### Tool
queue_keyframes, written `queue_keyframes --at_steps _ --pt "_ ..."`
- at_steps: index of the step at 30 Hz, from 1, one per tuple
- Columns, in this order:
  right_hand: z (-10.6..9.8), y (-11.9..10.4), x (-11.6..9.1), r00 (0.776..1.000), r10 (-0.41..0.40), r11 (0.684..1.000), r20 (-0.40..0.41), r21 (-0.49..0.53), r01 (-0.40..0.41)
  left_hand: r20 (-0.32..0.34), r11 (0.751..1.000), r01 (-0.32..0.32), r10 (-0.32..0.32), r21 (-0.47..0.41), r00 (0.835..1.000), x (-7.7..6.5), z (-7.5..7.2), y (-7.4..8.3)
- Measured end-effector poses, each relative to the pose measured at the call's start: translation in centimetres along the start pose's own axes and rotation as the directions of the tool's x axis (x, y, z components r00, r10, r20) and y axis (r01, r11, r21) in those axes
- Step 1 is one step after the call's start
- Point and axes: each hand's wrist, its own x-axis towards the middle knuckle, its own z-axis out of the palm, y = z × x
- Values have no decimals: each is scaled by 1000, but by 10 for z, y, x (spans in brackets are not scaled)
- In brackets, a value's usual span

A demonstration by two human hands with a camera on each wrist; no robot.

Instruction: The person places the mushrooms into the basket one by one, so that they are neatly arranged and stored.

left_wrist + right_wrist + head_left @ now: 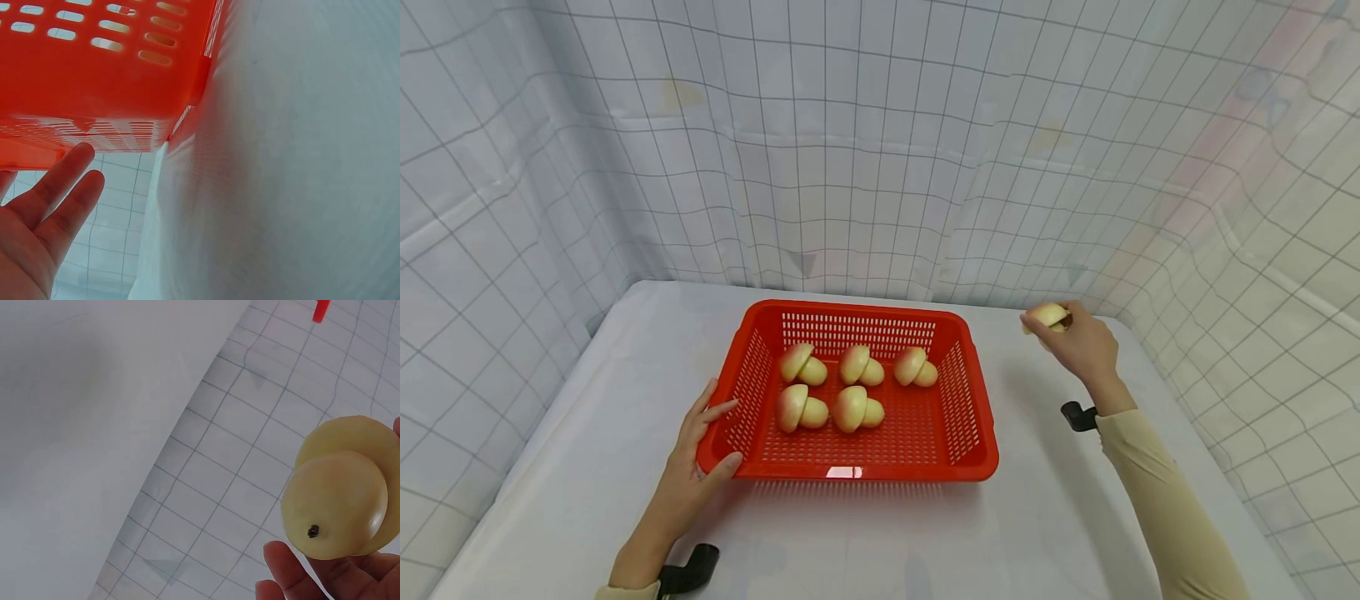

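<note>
A red plastic basket (880, 472) with slotted walls rests on the white-covered table. Several model mushrooms (852, 408), with pale yellow stems and pink-tinged caps, lie inside it, three in the back row and two in the front. My left hand (692, 458) is at the basket's left front corner, fingers spread over the rim and thumb at the front edge. Two of its straight fingers (75, 200) show beside the slotted wall in the left wrist view. To the right of the basket, my right hand (1086, 342) holds another mushroom (334, 503) above the table; its stem end has a dark spot.
White grid-patterned curtains (865, 167) hang behind the table and along both sides. The white tabletop (1037, 500) extends around the basket. Black wrist straps (1078, 417) sit on both forearms. A red edge (320, 309) shows at the top of the right wrist view.
</note>
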Motion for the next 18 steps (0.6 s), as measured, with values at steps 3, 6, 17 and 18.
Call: queue_keyframes --at_steps 3,6,17,18 --pt "-2 -8 0 1000 -26 1000 -12 8 27 -2 1000 3 -3 2 1000 -1 0 2" --pt "-3 -16 -2 998 -55 998 -19 11 55 -2 1000 6 -6 4 1000 -1 0 2" --pt "-9 -46 -10 982 -181 983 -44 7 181 3 1000 6 -6 -4 1000 0 -1 1" --pt "-9 -49 -11 980 -191 981 -48 7 191 2 1000 6 -6 -4 1000 0 0 1"
